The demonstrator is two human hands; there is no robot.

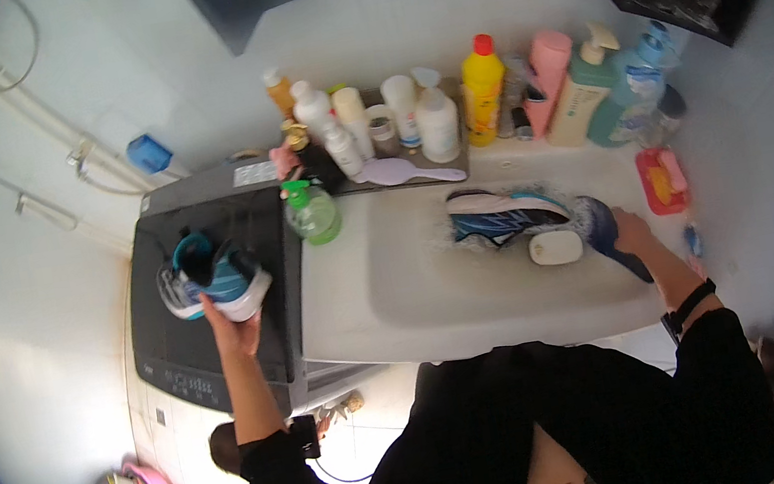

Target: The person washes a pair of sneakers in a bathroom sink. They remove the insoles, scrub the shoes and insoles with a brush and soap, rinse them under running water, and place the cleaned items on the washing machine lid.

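My left hand [235,328] holds a blue-and-white sneaker [233,285] over the dark lid of the washing machine [157,278]. Another shoe [177,294] shows just left of it, partly hidden. My right hand [633,230] is closed on the handle of a dark blue scrub brush [600,223] at the right side of the white sink [427,304]; its bristle end is in suds. Beside the brush a navy sneaker [504,212] lies on its side in shallow water with foam about it. A white oval piece [556,248], perhaps soap or a drain cover, is below that shoe.
Behind the sink stand a yellow bottle with a red cap [484,90], several pump bottles [438,123] and a lilac hairbrush [406,170]. A green spray bottle [314,215] is at the basin's left. A red soap dish [663,181] sits at the right rim.
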